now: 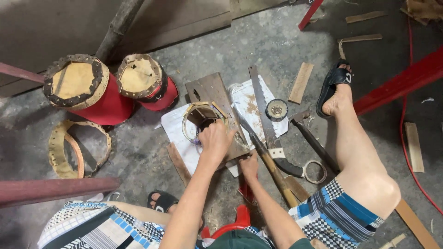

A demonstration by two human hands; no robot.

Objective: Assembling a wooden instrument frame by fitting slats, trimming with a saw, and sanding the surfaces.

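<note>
Two bare hands work: left hand [216,139] clasps a light, stiff bamboo ring frame [201,121] by its rim; right hand [249,164] closes round a knife handle [276,173].

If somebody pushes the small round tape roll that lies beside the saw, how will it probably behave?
The tape roll lies flat on its side on the white sheet, so it would probably slide rather than roll. It looks small and hollow, so likely light. Sawdust around it may let it slip easily. The saw beside it could stop it.
</note>
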